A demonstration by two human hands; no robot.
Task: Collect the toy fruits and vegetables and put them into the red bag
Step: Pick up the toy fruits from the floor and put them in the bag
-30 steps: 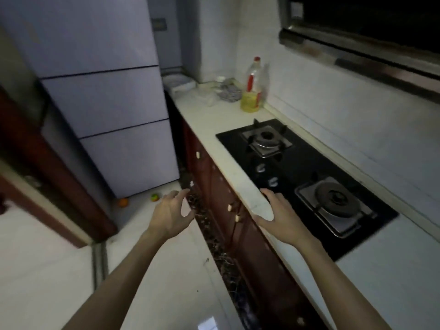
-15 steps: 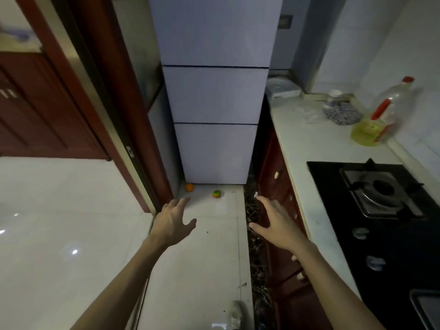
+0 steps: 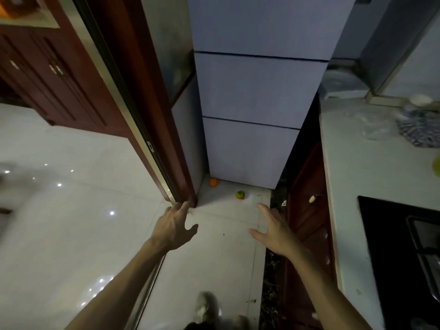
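Note:
Two toy fruits lie on the pale floor at the foot of the fridge: an orange one (image 3: 213,182) on the left and a green-and-red one (image 3: 240,194) a little nearer and to the right. My left hand (image 3: 173,226) is stretched forward with relaxed fingers and holds nothing, just below the door-frame corner. My right hand (image 3: 273,228) is also open and empty, its fingertips a short way below and right of the green-and-red toy. No red bag is in view.
A tall white fridge (image 3: 252,103) fills the far end of the narrow floor strip. A dark red door frame (image 3: 152,129) stands on the left. Red-brown cabinets (image 3: 307,210) under a white counter (image 3: 371,177) line the right, with a black hob (image 3: 404,246).
The view has swung left from the hob to the fridge and drawn closer. Both toys now sit nearer my outstretched hands. Both hands stay open and empty.

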